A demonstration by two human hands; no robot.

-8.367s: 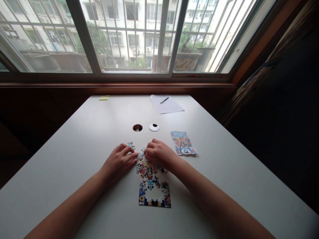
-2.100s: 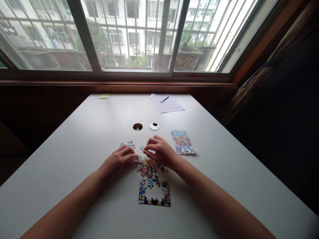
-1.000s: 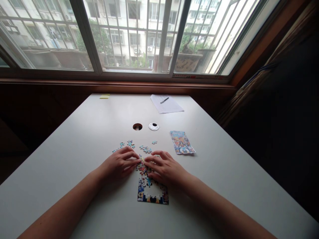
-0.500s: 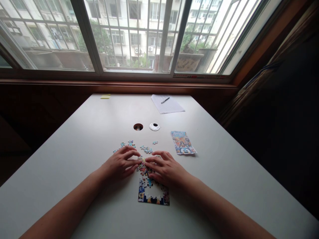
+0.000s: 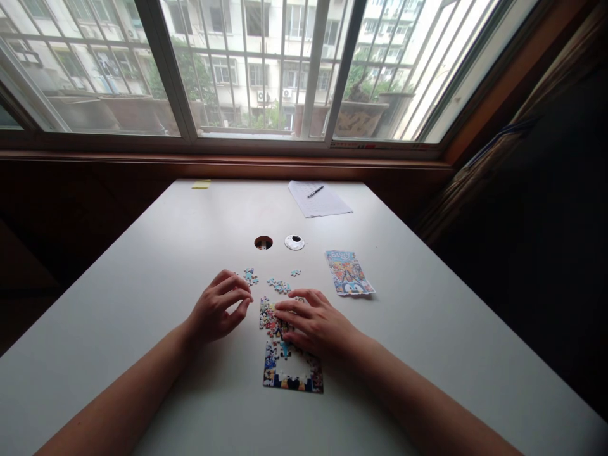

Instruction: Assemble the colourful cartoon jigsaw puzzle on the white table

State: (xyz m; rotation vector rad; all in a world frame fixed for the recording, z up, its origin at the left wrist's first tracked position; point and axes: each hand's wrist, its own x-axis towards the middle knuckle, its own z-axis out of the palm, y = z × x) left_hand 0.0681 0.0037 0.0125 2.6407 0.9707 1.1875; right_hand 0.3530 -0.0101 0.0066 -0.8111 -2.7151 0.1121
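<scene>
A partly assembled jigsaw puzzle (image 5: 292, 383) lies on the white table, its lower frame joined around a bare middle. My right hand (image 5: 316, 320) rests over the puzzle's upper right part, fingers spread and touching the pieces, hiding some of them. Just left of the puzzle, my left hand (image 5: 221, 307) hovers with bent fingers and a gap between thumb and fingers; I see nothing in it. Loose light-blue puzzle pieces (image 5: 279, 285) lie above the puzzle. More loose pieces (image 5: 251, 276) sit beyond my left fingertips, partly hidden by the hand.
A printed picture sheet (image 5: 350, 273) lies to the right. Farther back are a round cable hole (image 5: 263, 242), its cover (image 5: 294, 242), paper sheets (image 5: 323, 201) with a pen (image 5: 315, 191) on top, and a yellow sticky note (image 5: 201, 184). A barred window stands behind the table.
My left hand has drawn back to the left, away from the puzzle, uncovering its left edge. My right hand stays in nearly the same place on the pieces.
</scene>
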